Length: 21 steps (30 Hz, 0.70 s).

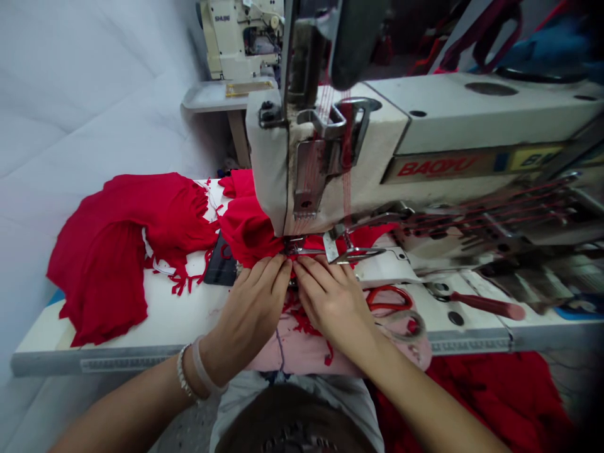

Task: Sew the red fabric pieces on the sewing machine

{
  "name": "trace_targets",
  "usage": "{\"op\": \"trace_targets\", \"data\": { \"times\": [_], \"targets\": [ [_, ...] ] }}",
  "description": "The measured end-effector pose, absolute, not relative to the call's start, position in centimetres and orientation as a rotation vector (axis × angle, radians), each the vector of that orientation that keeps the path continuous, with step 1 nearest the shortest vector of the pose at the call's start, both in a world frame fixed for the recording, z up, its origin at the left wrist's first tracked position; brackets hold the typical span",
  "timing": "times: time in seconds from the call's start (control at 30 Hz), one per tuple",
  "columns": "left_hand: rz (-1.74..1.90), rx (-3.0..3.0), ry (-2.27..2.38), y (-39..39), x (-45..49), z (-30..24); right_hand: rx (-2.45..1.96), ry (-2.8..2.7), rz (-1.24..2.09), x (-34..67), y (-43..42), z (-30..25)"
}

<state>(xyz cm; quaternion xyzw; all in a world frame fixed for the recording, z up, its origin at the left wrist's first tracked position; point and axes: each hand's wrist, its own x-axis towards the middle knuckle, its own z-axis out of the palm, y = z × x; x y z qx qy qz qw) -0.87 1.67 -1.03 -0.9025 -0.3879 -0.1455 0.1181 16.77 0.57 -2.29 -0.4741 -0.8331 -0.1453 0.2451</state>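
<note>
Red fabric (252, 229) lies bunched under the head of a white sewing machine (330, 176). Close to the needle area, my left hand (257, 296) has its fingers pressed together on the fabric's near edge. From the other side my right hand (333, 299) holds the same edge, fingertips nearly meeting those of the left. What lies under the fingertips is mostly hidden. Red threads (348, 157) run down the front of the machine. Just right of my right hand are red-handled scissors (389, 297).
A larger heap of red fabric (136, 226) covers the table's left part, with cut scraps (184, 277) beside it. A red-handled tool (486, 305) and a roll of clear tape (410, 326) lie to the right. Another sewing machine (236, 38) stands behind. More red cloth (500, 396) hangs below right.
</note>
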Motion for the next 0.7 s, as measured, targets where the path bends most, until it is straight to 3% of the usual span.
{"op": "trace_targets", "data": {
  "times": [0.27,0.5,0.7],
  "targets": [
    [-0.448,-2.652,-1.135,1.9,-0.7,-1.0,-1.306,-2.231,-0.372,17.0,1.4,-2.5],
    [-0.501,-2.708,-1.066,2.7,-1.1,-1.1,-1.255,-2.171,-0.147,17.3,2.1,-2.7],
    [-0.557,-2.685,-1.015,3.7,-1.1,-0.9,-1.243,-2.211,-0.267,16.8,2.2,-3.0]
  ]
}}
